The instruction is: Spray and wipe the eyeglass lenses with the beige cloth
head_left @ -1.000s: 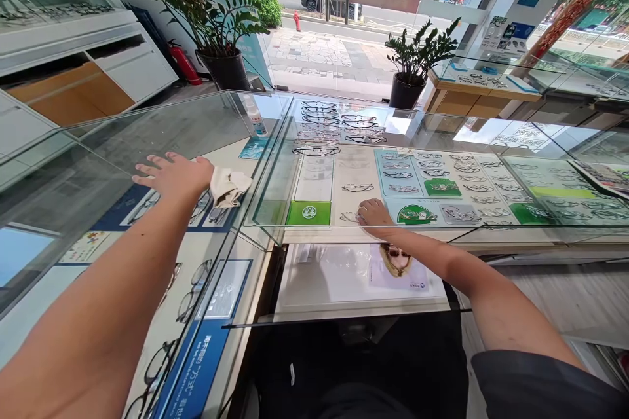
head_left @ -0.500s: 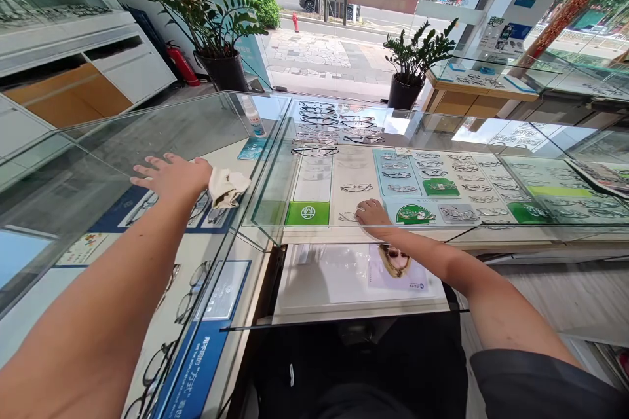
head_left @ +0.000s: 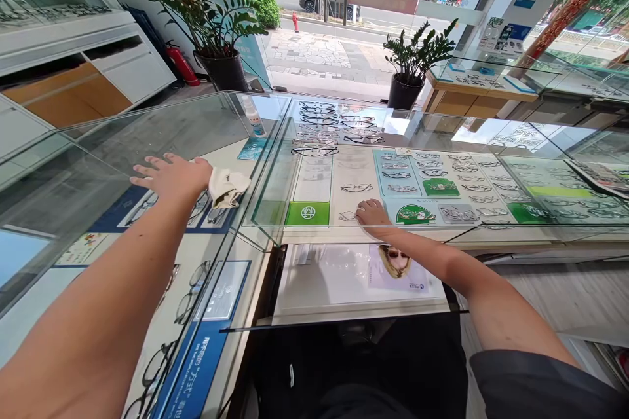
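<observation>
My left hand (head_left: 170,177) rests palm down on the glass top of the left showcase, its fingers spread and nothing in them. Right beside its wrist lies a crumpled cream cloth (head_left: 227,188). My right hand (head_left: 373,215) reaches into the showcase in front of me, fingers curled down at the right end of a pair of eyeglasses (head_left: 348,217). The fingertips are partly hidden, but they appear closed on the frame. Another pair of glasses (head_left: 356,188) lies just behind, and a green card (head_left: 415,214) is to the right of the hand.
Glass panes (head_left: 268,190) edge both showcases. Rows of eyeglasses (head_left: 317,119) lie toward the back. A spray bottle (head_left: 253,116) stands near the left showcase's far corner. Below my right arm is a pulled-out white drawer (head_left: 324,281). Potted plants (head_left: 405,88) stand beyond.
</observation>
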A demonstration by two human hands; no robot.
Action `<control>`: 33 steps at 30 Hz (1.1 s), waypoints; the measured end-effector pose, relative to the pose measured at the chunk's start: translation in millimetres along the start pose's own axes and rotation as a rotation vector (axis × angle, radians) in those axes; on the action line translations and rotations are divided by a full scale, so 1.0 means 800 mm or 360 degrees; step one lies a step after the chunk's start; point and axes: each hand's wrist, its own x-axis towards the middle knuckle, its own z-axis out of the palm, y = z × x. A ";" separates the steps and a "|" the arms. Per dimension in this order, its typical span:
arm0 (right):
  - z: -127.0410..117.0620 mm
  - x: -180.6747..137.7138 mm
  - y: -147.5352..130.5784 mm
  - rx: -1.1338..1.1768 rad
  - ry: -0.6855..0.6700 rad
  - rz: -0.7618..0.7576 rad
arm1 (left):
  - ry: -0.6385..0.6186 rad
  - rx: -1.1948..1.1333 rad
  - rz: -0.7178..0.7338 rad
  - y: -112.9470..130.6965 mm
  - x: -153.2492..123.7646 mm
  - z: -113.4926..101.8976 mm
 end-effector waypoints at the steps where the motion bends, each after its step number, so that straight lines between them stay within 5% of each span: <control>1: -0.001 0.000 -0.001 0.0003 0.0000 0.0001 | -0.0001 0.0000 -0.0004 0.000 -0.001 -0.001; 9: -0.019 -0.001 -0.001 0.0044 0.0049 0.0042 | 0.0008 -0.0028 0.0019 -0.002 0.005 0.003; 23: -0.003 0.087 0.037 0.0021 -0.0023 0.0181 | 0.0001 -0.0027 -0.0001 0.002 -0.006 -0.005; 33: -0.012 0.074 0.028 0.0007 -0.0018 0.0052 | 0.0009 -0.0033 0.0001 0.001 -0.003 -0.002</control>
